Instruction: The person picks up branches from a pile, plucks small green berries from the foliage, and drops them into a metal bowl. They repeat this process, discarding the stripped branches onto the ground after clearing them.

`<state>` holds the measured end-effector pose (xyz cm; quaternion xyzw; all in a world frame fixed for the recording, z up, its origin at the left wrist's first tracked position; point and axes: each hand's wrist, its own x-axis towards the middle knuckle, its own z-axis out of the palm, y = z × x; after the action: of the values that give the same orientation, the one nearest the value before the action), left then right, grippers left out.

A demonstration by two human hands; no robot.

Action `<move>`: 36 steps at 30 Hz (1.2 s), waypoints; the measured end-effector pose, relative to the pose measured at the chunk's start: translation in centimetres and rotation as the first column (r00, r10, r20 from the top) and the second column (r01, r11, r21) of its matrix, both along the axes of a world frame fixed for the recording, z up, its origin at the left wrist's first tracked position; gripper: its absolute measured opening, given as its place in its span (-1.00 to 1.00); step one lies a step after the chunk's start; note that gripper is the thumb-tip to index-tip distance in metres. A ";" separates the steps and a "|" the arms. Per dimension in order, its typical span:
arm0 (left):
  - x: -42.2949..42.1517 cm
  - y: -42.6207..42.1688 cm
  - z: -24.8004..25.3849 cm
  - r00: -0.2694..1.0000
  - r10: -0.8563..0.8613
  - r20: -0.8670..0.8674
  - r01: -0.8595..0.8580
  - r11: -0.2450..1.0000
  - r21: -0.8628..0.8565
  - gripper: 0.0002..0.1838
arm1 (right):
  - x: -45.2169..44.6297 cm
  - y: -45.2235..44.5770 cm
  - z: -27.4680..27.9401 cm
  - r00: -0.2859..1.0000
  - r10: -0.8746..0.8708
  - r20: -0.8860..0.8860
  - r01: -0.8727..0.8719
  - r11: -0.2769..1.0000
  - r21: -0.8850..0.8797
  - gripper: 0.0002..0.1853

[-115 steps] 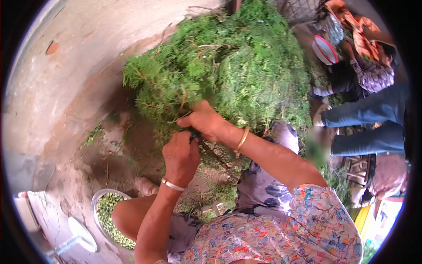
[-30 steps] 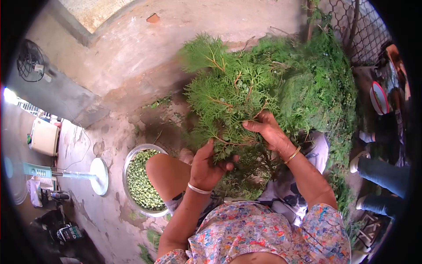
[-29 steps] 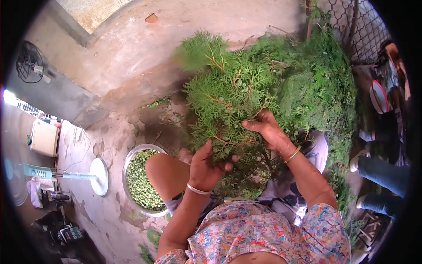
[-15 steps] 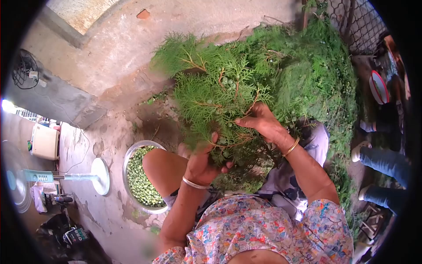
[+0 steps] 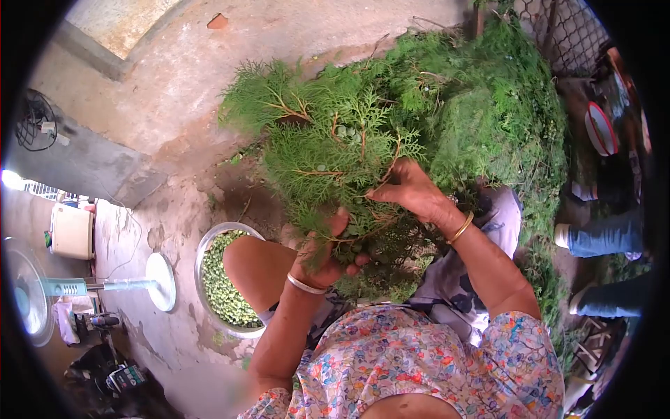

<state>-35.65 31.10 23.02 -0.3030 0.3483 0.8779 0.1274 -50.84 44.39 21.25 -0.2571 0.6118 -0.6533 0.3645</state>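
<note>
Beside a big green pile (image 5: pixel 509 105), the leafy branch (image 5: pixel 314 150) is held up in front of the person. It should be light and springy, soft at the tips, with woody parts giving the firmest hold. The right hand (image 5: pixel 413 195) pinches a thin twig (image 5: pixel 396 157) between thumb and fingers. The left hand (image 5: pixel 324 248) curls under the branch's near side; partly covered, it doesn't show whether it grips. The branch's thick end is hidden; small round knobs (image 5: pixel 351 133) are possibly cones.
</note>
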 end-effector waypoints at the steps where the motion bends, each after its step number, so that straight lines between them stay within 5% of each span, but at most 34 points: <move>1: 0.0 0.2 0.2 0.999 0.019 -0.028 -0.019 1.000 0.014 -0.48 | 0.0 0.0 0.0 1.000 -0.012 0.001 0.012 1.000 -0.017 -0.78; 3: 0.0 0.3 0.3 0.998 0.037 -0.053 -0.036 0.999 0.030 -0.48 | -0.1 0.2 0.5 1.000 0.013 -0.012 -0.012 0.999 0.049 -0.77; 5: 0.1 0.1 0.3 0.980 -0.118 -0.160 0.088 0.979 -0.181 -0.50 | -0.2 0.3 0.7 0.999 0.043 -0.025 -0.040 0.993 0.114 -0.76; 12: 0.0 0.6 0.4 0.986 -0.058 -0.159 0.039 0.992 -0.118 -0.63 | 0.0 0.4 0.5 0.999 -0.013 -0.032 0.015 0.999 0.039 -0.76; 15: 0.2 1.3 0.5 0.998 0.065 -0.027 -0.068 0.981 -0.183 -0.73 | -0.1 0.5 0.9 1.000 0.010 -0.029 -0.008 0.997 0.072 -0.72; 17: 0.2 1.1 -0.8 0.984 0.174 -0.037 -0.175 0.984 -0.019 -0.81 | -0.1 0.6 1.0 0.999 0.011 -0.030 -0.009 0.997 0.081 -0.73; 22: 0.3 0.8 -1.0 0.990 0.114 -0.085 -0.123 0.986 -0.114 -0.88 | -0.3 0.5 -0.1 0.999 -0.047 -0.016 0.046 0.998 -0.048 -0.77; 24: 0.2 0.7 -1.7 0.986 0.093 -0.136 -0.116 0.979 -0.168 -0.88 | -0.2 1.1 1.1 0.999 -0.041 -0.006 0.041 0.998 0.039 -0.82; 26: -0.3 1.1 -2.3 0.969 0.147 -0.199 -0.230 0.831 -0.507 -0.87 | -0.2 1.2 1.2 0.999 -0.033 0.002 0.033 0.991 0.126 -0.85; 33: -2.3 0.1 -4.8 0.937 0.275 -0.215 -0.345 0.644 -0.683 -0.82 | -0.1 0.4 -0.5 0.989 -0.144 0.031 0.140 0.984 0.107 -0.79; 35: -2.8 -0.2 -4.9 0.961 0.160 -0.228 -0.252 0.155 -0.955 -0.81 | -0.1 0.3 -0.2 0.991 -0.136 0.018 0.133 0.983 0.123 -0.78; 36: -3.0 -0.5 -5.5 0.960 0.162 -0.230 -0.254 0.153 -0.955 -0.81 | 0.0 0.4 0.3 0.989 -0.147 0.009 0.145 0.981 0.131 -0.76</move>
<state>-38.64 30.58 17.50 -0.3267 0.7856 0.4729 -0.2292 -50.87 44.74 21.57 -0.1810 0.6669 -0.6393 0.3375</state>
